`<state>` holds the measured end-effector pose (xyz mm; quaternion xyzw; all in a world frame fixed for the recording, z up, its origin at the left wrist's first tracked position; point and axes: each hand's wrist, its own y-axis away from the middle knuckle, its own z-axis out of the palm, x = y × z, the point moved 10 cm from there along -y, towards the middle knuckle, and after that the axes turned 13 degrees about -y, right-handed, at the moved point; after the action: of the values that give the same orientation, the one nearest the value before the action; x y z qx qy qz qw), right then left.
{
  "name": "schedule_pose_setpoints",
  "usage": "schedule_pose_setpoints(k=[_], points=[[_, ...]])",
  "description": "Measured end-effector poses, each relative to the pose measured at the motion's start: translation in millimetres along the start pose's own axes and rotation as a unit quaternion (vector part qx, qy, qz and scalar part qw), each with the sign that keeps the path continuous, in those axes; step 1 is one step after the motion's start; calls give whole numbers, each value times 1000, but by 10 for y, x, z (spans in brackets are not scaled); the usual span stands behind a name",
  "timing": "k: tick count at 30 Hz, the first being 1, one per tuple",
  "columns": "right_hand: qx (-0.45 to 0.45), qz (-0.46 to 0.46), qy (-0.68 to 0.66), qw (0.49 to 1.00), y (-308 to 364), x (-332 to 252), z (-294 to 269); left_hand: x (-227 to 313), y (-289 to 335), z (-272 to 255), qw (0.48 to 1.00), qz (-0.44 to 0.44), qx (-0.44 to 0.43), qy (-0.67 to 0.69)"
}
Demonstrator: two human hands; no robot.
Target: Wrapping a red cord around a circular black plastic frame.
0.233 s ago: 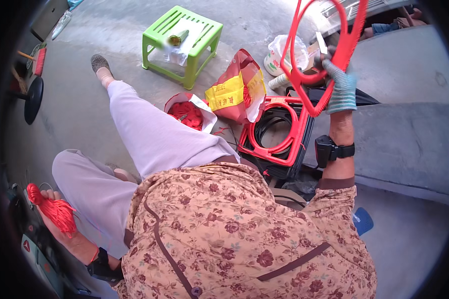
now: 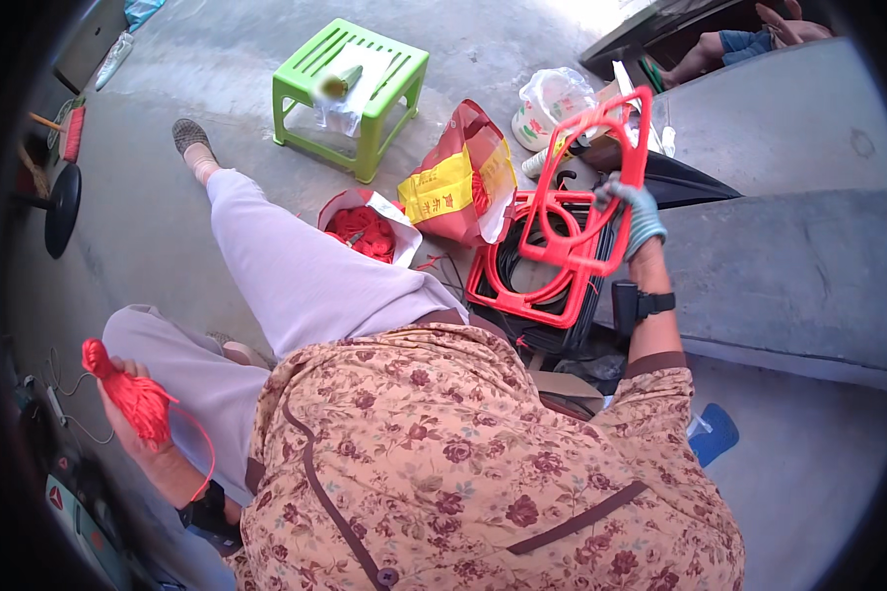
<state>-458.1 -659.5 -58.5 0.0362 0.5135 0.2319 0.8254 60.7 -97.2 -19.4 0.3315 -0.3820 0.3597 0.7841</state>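
Observation:
My bare left hand is closed round a bundle of red cord at the lower left, beside my knee. A loose strand trails from it over my wrist. On the right, my right hand in a grey-green knit glove grips a red plastic frame with a round ring in it. The held frame is tilted above a pile of similar frames. On top of that pile lies another red frame, with black frames below it. Whether the held frame touches the pile, I cannot tell.
An open bag of red cord and a red-yellow bag stand beside my leg. Beyond are a green stool and a white bucket. A low concrete ledge runs right. Another person's legs show top right.
My right hand has brought the red frame down and toward the pile. My left hand, with the cord bundle, has moved slightly up and right.

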Motion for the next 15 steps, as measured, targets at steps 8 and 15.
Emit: schedule_pose_setpoints(k=[8, 15], points=[[128, 97, 20, 987, 411, 1112, -809, -295, -39, 68, 998, -57, 21, 1], [220, -16, 444, 868, 481, 1237, -1407, -386, 46, 12, 993, -71, 97, 0]])
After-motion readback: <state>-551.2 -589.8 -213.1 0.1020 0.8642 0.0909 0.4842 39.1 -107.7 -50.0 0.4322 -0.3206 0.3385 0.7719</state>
